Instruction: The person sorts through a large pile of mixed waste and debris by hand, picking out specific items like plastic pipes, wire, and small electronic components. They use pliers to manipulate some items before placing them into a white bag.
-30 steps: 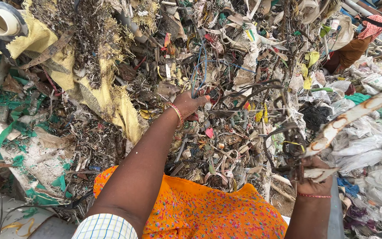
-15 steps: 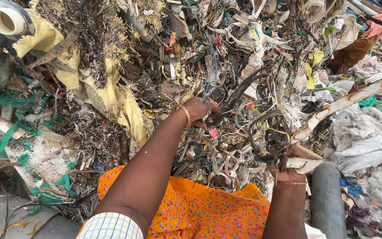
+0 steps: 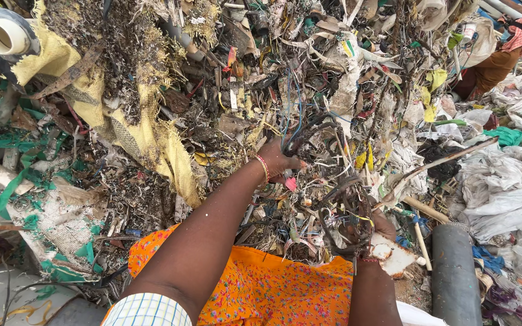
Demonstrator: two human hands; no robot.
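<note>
Tangle of dark wires and cables (image 3: 327, 181): thin black, grey and blue strands, knotted together and matted with dirt, plant fibre and scraps of plastic. It lies in the middle of the waste heap, partly lifted clear of it. Upper end: black loops bunched at the left hand (image 3: 279, 160), with blue strands running upward from there. Lower end: a looser coil of bent loops hanging at the right hand (image 3: 382, 232), just above a flat whitish fragment.
</note>
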